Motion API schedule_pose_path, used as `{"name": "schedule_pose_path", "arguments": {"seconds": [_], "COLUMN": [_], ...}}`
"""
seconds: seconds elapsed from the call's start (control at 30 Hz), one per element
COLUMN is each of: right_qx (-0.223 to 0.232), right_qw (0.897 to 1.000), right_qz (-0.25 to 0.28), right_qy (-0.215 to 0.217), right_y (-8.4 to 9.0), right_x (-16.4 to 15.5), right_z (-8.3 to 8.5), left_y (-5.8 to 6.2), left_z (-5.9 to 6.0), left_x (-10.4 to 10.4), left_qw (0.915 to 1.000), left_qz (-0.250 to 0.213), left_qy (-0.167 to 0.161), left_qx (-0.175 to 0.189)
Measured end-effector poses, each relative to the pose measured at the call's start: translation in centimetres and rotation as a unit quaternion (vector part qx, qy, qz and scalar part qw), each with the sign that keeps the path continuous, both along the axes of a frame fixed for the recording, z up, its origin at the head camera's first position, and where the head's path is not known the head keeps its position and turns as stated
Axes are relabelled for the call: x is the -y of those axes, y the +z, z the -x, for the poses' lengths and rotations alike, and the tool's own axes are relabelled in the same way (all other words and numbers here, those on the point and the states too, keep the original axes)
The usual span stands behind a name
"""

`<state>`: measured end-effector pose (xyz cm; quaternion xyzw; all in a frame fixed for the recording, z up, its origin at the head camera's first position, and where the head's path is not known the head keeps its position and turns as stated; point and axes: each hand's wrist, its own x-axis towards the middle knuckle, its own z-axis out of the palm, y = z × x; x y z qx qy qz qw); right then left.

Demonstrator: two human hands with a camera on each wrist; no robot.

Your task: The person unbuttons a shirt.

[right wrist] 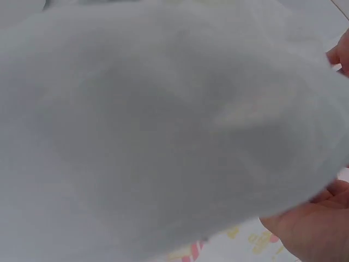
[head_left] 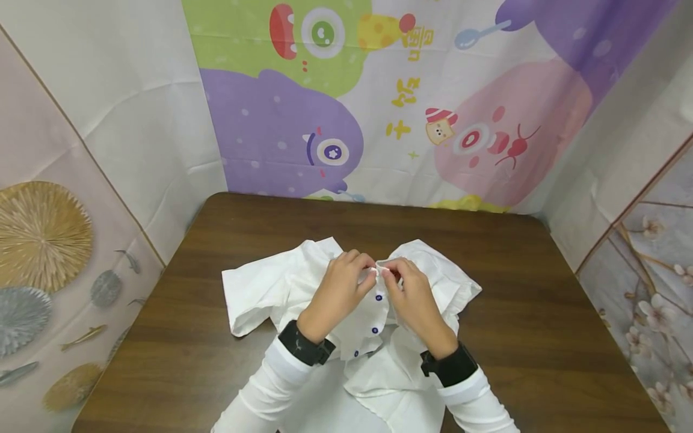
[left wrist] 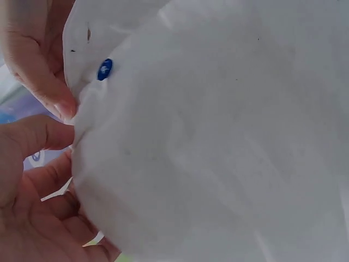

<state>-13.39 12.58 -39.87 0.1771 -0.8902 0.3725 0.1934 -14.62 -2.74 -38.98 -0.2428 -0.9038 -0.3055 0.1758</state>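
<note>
My left hand [head_left: 340, 287] and right hand [head_left: 412, 296] pinch the top edge of a white shirt [head_left: 260, 288] with blue buttons [head_left: 378, 297], lying on the brown desk [head_left: 530, 313].

Looks like a makeshift recording booth rather than a lived-in room. A dark wooden tabletop [head_left: 514, 288] is boxed in by hung cloth backdrops: a cartoon monster sheet [head_left: 379, 102] at the back, a fish-and-coral print [head_left: 49, 270] on the left, a blossom print [head_left: 649, 258] on the right, creases showing.
</note>
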Motion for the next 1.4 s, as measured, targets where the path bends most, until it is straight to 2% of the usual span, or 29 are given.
{"name": "schedule_pose_path", "arguments": {"seconds": [0.1,0.23,0.37,0.57,0.7,0.83,0.97,1.17,1.27,1.4], "right_qx": [-0.017,-0.07,-0.121,-0.162,-0.188,-0.209,-0.186,-0.083,-0.032,0.03], "right_qw": [1.0,0.996,0.988,0.979,0.973,0.968,0.974,0.996,0.999,0.998], "right_qz": [-0.018,-0.061,-0.093,-0.12,-0.132,-0.14,-0.126,-0.03,0.018,0.06], "right_qy": [0.009,0.011,0.005,0.008,0.02,0.023,0.018,0.013,0.006,-0.012], "right_y": [-0.2,-0.5,-0.8,-1.1,-1.4,-1.7,-1.8,-1.8,-1.9,-2.1], "right_x": [-0.1,-0.1,-0.2,-0.4,-0.6,-0.6,-0.3,0.1,0.3,0.3], "right_z": [0.3,0.5,0.7,1.0,1.1,1.2,1.1,0.7,0.5,0.2], "left_y": [-0.1,-0.1,0.0,-0.1,-0.2,-0.4,-0.8,-1.8,-2.4,-3.0], "left_z": [0.1,0.3,0.5,0.9,1.3,1.6,1.6,1.1,0.7,0.3], "left_x": [0.0,0.0,0.2,0.4,0.6,0.8,0.8,0.5,0.3,0.3], "left_qw": [0.9999,0.9997,0.9989,0.9955,0.9926,0.9904,0.9912,0.9931,0.9919,0.9895], "left_qz": [-0.006,0.004,0.015,0.015,0.019,0.02,0.002,-0.062,-0.091,-0.116], "left_qy": [-0.008,-0.021,-0.041,-0.074,-0.098,-0.118,-0.116,-0.085,-0.075,-0.072], "left_qx": [-0.005,-0.006,0.016,0.057,0.07,0.069,0.063,0.052,0.049,0.048]}}
